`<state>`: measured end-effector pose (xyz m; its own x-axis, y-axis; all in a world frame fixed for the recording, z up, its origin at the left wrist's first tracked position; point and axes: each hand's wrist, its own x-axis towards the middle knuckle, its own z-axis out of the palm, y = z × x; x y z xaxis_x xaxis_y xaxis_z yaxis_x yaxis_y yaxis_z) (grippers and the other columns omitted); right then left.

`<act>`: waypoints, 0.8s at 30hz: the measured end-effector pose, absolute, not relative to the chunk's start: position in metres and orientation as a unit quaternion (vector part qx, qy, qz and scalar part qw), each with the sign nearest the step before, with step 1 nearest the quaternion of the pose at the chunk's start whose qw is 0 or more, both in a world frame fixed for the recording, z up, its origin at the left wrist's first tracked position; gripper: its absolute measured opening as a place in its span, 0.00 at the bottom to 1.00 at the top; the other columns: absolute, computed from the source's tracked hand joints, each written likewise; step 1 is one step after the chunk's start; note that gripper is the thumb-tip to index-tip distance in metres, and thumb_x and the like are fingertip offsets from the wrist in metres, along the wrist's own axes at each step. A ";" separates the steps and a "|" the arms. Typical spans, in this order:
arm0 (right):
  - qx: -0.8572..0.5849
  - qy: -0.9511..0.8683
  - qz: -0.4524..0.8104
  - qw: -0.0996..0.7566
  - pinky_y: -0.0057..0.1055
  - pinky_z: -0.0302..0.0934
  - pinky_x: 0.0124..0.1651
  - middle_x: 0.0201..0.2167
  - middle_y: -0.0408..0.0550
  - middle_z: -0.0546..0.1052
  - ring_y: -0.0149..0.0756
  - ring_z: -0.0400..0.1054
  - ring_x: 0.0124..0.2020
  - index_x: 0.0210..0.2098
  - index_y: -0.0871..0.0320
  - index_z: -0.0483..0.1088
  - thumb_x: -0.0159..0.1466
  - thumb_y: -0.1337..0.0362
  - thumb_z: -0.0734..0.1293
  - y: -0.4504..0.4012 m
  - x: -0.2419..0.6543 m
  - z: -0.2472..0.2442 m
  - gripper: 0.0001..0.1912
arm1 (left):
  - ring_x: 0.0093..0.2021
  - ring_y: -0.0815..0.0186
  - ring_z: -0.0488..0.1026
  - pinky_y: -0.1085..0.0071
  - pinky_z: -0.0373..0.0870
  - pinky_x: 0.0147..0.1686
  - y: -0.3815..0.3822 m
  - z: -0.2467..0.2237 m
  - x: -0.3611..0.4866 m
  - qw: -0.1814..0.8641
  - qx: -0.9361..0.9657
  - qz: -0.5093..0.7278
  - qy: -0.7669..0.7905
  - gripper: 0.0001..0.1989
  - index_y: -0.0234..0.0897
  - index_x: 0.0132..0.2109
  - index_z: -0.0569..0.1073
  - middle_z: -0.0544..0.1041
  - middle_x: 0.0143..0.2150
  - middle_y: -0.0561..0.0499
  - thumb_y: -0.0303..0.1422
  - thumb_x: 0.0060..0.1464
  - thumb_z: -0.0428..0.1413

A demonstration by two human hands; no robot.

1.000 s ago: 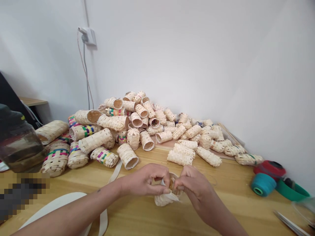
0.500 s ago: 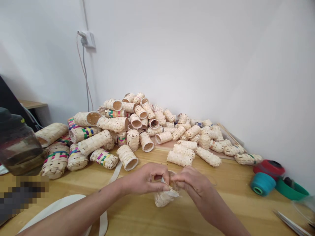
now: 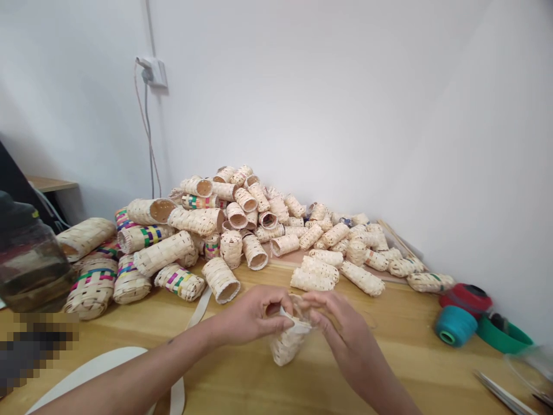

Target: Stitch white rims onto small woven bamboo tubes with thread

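Note:
A small basket woven from pale flat strips (image 3: 288, 346) is held just above the wooden table, its open mouth upward and slightly tilted. My left hand (image 3: 253, 314) pinches the left side of its rim between thumb and fingers, with a bit of white band (image 3: 284, 313) showing at the edge. On the other side, my right hand (image 3: 343, 323) has its thumb and forefinger at the rim. The right fingertips are partly hidden by the basket mouth and slightly blurred. A long white fabric band (image 3: 199, 311) lies on the table at the left, passing under my left forearm.
Many woven tubes like this one (image 3: 164, 253) are heaped along the wall, some with coloured strips. A dark-lidded jar (image 3: 32, 271) stands at left. To the right are a red spool (image 3: 466, 300), a turquoise thread spool (image 3: 457, 326), a green ring (image 3: 505, 335) and scissors (image 3: 503, 392).
My right thumb and fingers have spread a little apart at the rim. The left hand keeps its pinch. The view has shifted slightly.

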<state>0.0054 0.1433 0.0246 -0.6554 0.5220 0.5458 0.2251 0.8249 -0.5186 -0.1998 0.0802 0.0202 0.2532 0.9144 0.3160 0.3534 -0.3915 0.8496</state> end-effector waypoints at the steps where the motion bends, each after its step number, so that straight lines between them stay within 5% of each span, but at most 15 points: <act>1: -0.198 -0.883 0.175 0.388 0.37 0.63 0.47 0.43 0.46 0.77 0.40 0.70 0.45 0.47 0.52 0.70 0.68 0.66 0.59 0.145 0.006 0.023 0.11 | 0.29 0.69 0.64 0.73 0.59 0.31 0.082 0.018 -0.200 0.343 0.698 0.436 0.453 0.13 0.33 0.33 0.71 0.70 0.29 0.52 0.40 0.54 0.58; 6: -0.171 -0.866 0.091 0.461 0.36 0.63 0.46 0.40 0.47 0.78 0.39 0.70 0.43 0.45 0.54 0.70 0.67 0.70 0.61 0.152 0.007 0.020 0.10 | 0.27 0.71 0.61 0.74 0.57 0.29 0.088 0.010 -0.202 0.416 0.613 0.490 0.459 0.19 0.32 0.31 0.70 0.68 0.26 0.55 0.46 0.51 0.60; 16: -0.122 -0.870 0.055 0.475 0.34 0.64 0.39 0.34 0.47 0.76 0.38 0.69 0.37 0.42 0.56 0.70 0.67 0.71 0.62 0.153 0.001 0.015 0.08 | 0.30 0.69 0.65 0.73 0.60 0.32 0.091 0.005 -0.201 0.463 0.562 0.518 0.449 0.21 0.31 0.33 0.74 0.73 0.28 0.52 0.48 0.46 0.63; 24: -0.083 -0.888 -0.062 0.448 0.31 0.55 0.32 0.24 0.44 0.73 0.34 0.63 0.28 0.31 0.58 0.71 0.71 0.66 0.58 0.144 -0.011 0.013 0.14 | 0.25 0.71 0.61 0.75 0.56 0.26 0.086 0.004 -0.187 0.369 0.619 0.495 0.485 0.13 0.32 0.29 0.73 0.68 0.23 0.55 0.39 0.52 0.58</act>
<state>-0.0106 0.1436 0.0130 -0.5857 0.0910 0.8054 0.2024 0.9786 0.0366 -0.1869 0.0856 0.0038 0.0401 0.9663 0.2544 0.2354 -0.2566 0.9374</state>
